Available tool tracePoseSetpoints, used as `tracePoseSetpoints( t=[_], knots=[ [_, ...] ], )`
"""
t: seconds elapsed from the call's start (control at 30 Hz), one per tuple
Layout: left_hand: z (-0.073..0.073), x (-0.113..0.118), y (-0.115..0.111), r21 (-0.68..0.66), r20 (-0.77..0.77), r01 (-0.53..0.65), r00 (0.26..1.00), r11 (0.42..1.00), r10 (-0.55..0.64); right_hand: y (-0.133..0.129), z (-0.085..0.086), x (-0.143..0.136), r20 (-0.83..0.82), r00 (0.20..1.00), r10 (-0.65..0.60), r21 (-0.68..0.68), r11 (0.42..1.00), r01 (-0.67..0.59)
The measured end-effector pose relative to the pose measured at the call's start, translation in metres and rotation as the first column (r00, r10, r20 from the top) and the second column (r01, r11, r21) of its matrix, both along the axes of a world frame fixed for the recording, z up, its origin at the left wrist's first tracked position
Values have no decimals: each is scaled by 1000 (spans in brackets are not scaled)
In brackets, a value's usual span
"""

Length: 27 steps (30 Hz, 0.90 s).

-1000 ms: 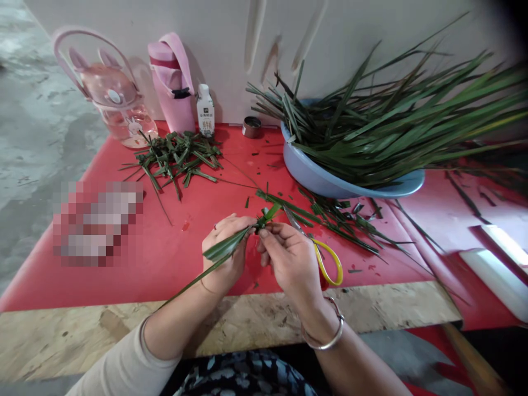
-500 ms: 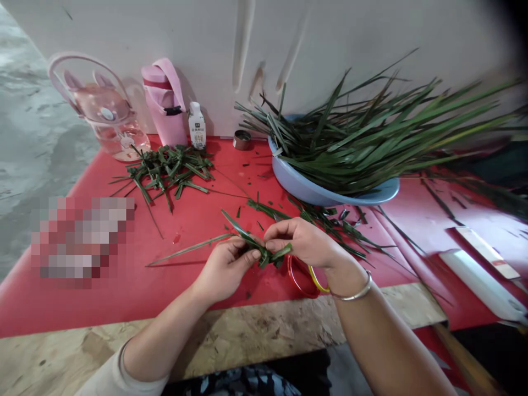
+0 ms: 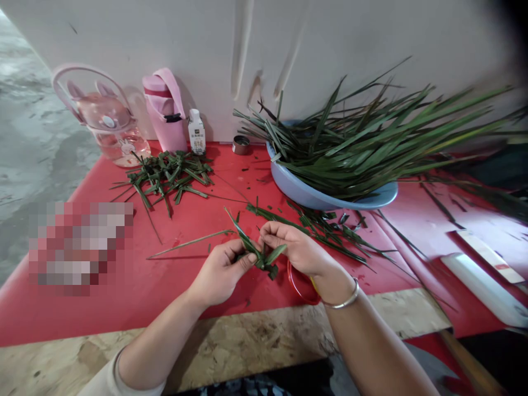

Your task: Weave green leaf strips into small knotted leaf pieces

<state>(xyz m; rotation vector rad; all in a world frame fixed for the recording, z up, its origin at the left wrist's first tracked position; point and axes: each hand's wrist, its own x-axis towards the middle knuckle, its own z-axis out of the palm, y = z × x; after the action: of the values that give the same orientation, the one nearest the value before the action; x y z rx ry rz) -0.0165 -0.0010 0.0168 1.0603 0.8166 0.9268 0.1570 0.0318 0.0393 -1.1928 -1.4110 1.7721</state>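
Leaf bundle [image 3: 259, 254] slanting from upper left to lower right, left hand [image 3: 225, 269] pinching it.

Across the lower frame, the board [image 3: 235, 335] presents as pressed wood flake, rough and mottled, under a smooth red sheet [image 3: 173, 286] of plastic look, which shows a pale sheen at right. The blue basin [image 3: 297, 187] at upper right appears to be smooth plastic with a soft shine, its long leaves [image 3: 371, 143] fibrous and faintly satin. At upper left, the lidded bottle [image 3: 124, 146] is clear, glossy pink plastic; at lower right of centre, the bracelet [image 3: 348, 300] reads as polished silvery metal.
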Motion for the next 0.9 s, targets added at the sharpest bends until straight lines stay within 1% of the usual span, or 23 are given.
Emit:
tracePoseSetpoints(
  t=[0.2, 0.3, 0.37, 0.4, 0.47, 0.53, 0.6, 0.63, 0.7, 0.77, 0.83, 0.9],
  knots=[
    [1, 0, 0, 4, -11, -17, 1000, 1000, 18, 5, -1, -1, -2, 996, -89, -15, 996, 89],
    [-1, 0, 2, -27, -18, -41, 999, 999, 41, 6, -7, -5, -37, 988, -150, -26, 988, 149],
    [-3, 1, 3, -96, -3, -103, 995, 990, 103, 5, -15, -9, -107, 974, -198, -64, 979, 192],
    [-5, 1, 4, -142, 17, -151, 988, 978, 155, 4, -19, -12, -139, 964, -227, -75, 973, 218],
    [-6, 1, 6, -235, 74, -256, 957, 938, 280, -1, -27, -19, -186, 935, -302, -48, 953, 299],
    [-7, 2, 7, -324, 157, -316, 911, 892, 380, -8, -31, -26, -207, 899, -385, 43, 915, 401],
    [-6, 2, 7, -405, 255, -310, 865, 860, 432, -18, -32, -32, -195, 867, -459, 186, 851, 492],
    [-5, 3, 7, -439, 301, -292, 843, 850, 445, -23, -32, -34, -160, 859, -487, 271, 815, 513],
    [-2, 3, 5, -490, 365, -257, 808, 833, 463, -32, -29, -35, -54, 850, -524, 445, 749, 491],
    [1, 4, 4, -528, 385, -233, 792, 817, 474, -40, -25, -34, 35, 848, -529, 567, 709, 419],
    [2, 3, 4, -535, 396, -210, 794, 819, 462, -45, -22, -30, 70, 861, -504, 628, 693, 354],
    [2, 3, 4, -497, 408, -210, 800, 842, 440, -47, -19, -27, 71, 888, -454, 644, 701, 307]
  ],
)
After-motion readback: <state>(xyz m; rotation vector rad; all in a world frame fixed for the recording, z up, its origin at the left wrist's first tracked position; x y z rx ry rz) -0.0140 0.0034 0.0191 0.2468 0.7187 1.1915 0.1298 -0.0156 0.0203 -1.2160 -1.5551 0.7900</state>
